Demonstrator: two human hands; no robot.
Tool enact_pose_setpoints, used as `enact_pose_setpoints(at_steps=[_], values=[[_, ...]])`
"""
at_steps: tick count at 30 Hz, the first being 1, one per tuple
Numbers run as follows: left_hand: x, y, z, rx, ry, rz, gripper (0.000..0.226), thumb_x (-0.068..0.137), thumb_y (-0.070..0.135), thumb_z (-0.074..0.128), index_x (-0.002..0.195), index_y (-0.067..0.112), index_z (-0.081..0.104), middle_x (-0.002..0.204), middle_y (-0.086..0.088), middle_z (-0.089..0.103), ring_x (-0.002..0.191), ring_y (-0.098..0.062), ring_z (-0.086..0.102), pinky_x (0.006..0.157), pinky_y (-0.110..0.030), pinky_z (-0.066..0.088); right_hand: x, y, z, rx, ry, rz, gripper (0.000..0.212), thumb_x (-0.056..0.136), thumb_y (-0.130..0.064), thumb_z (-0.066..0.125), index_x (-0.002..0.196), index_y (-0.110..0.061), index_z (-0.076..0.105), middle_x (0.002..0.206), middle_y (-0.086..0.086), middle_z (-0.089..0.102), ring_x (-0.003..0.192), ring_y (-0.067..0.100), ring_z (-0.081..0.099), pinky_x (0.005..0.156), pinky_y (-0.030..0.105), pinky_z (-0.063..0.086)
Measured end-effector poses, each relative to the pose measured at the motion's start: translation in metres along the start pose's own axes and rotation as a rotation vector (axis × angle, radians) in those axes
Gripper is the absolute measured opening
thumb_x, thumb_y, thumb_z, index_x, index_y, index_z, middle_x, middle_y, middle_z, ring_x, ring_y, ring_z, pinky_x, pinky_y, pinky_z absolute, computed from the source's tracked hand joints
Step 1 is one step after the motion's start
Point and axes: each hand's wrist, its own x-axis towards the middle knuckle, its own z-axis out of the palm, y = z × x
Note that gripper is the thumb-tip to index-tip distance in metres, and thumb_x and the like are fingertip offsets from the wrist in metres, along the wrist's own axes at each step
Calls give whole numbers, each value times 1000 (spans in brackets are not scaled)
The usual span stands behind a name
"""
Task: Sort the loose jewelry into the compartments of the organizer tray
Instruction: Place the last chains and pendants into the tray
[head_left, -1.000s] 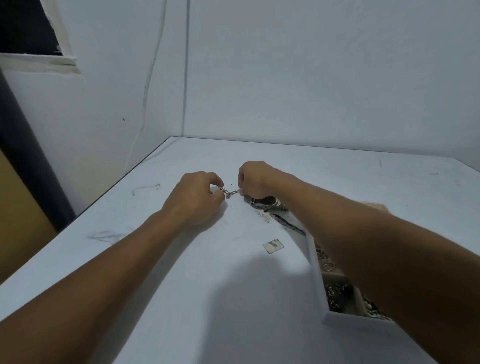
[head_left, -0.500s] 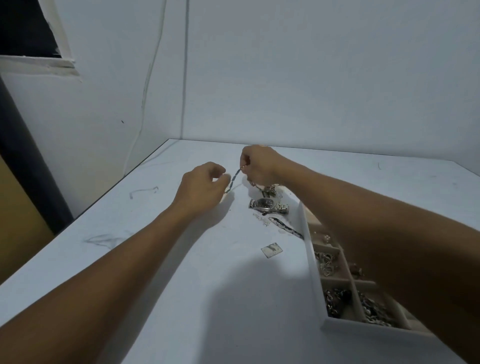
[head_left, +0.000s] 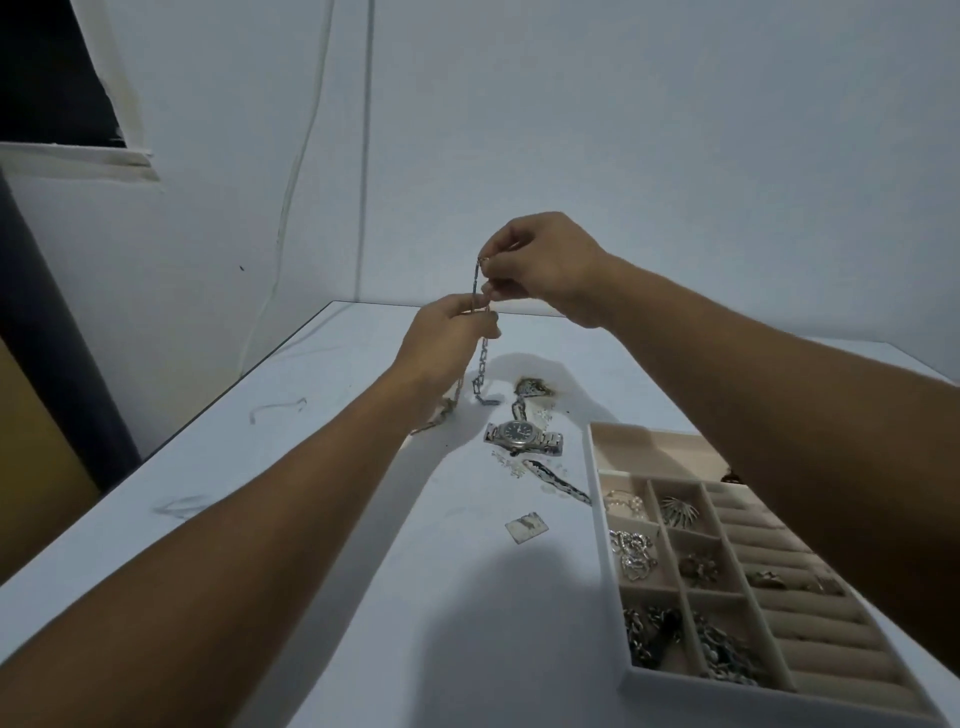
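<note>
Above a white table (head_left: 322, 519), right hand (head_left: 540, 265) and left hand (head_left: 441, 343) each pinch a silver chain (head_left: 482, 364) (its end trailing onto the tabletop) beside the tray (head_left: 596, 499).

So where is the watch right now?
In the head view, the watch lies on the white table, just left of the far corner of the organizer tray, near the dangling chain.

Plain pale painted walls (head_left: 649, 130) meet behind the smooth white counter's (head_left: 322, 530) far corner. A dark window opening (head_left: 49, 67) sits upper left, a thin white cable (head_left: 297, 171) beside it.
</note>
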Motion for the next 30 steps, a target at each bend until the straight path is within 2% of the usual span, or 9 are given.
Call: enact_pose_setpoints(at_steps=[3, 8, 15, 22, 25, 30], values=[[4, 9, 4, -53, -35, 14, 29, 70, 17, 64, 98, 25, 66, 107, 2, 70, 110, -15, 61, 105, -41, 41, 4, -9, -9, 64, 18, -17, 10, 87, 6, 59, 82, -1, 63, 75, 12, 62, 67, 25, 66, 83, 39, 60], [12, 29, 11, -133, -51, 57, 22, 81, 7, 60, 98, 20, 64, 109, -5, 70, 109, -19, 63, 104, -40, 44, 5, -23, -25, 132, 63, -52, 11, 86, 8, 58, 82, -1, 63, 78, 16, 62, 69, 27, 64, 85, 40, 59], [14, 50, 27, -223, -94, 66, 26, 84, 3, 57, 109, 12, 60, 109, -7, 70, 106, -28, 66, 96, -36, 49, 0, -40, -50, 201, 134, -105, 8, 87, 7, 60, 85, 1, 63, 81, 16, 62, 71, 26, 65, 77, 31, 61], [7, 64, 49, -276, -151, 64, 25, 85, 2, 56, 108, 10, 60, 110, -12, 68, 90, -24, 67, 84, -34, 50, -6, -58, -85, 205, 210, -152, 8, 87, 8, 60, 85, 1, 63, 84, 17, 62, 72, 26, 67, 75, 28, 60], [5, 73, 57, -292, -187, 73, 27, 85, 2, 55, 110, 10, 59, 110, -11, 68, 89, -23, 66, 80, -33, 48, -9, -67, -100, 221, 248, -178, 7, 88, 9, 59, 87, 2, 62, 84, 18, 62, 72, 26, 65, 75, 29, 60], [-5, 82, 76, -332, -263, 68, 31, 87, 3, 54, 118, 9, 57, 107, -8, 68, 92, -24, 68, 87, -35, 50, -18, -73, -118, 209, 289, -197, 9, 87, 9, 59, 84, 1, 62, 83, 17, 61, 71, 26, 65, 75, 30, 60]])
